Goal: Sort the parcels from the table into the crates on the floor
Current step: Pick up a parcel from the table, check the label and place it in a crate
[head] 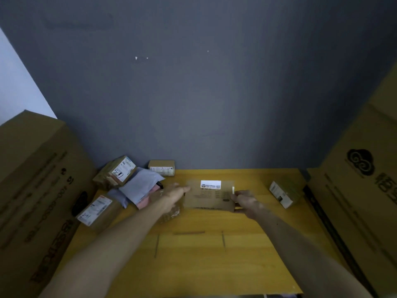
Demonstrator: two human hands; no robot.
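Between the two hands, near the middle of the yellow worktop (193,265), a flat brown cardboard parcel (209,200) is held. Its right end is pinched by the curled fingers (235,196) of the right hand (247,203), while the left hand (175,195) is laid with straight, relaxed fingers against its left end. The parcel's long axis is set left to right, with its white label (210,184) turned upward along the far edge; the picture is blurred there. Six further parcels can be counted: three labelled boxes at the left (117,172) (162,167) (96,210), one grey mailer bag (139,184) over a pink one (146,202), and one box at the right (283,194). Two large cartons are stood at the sides, one left (36,190), one right (361,190).
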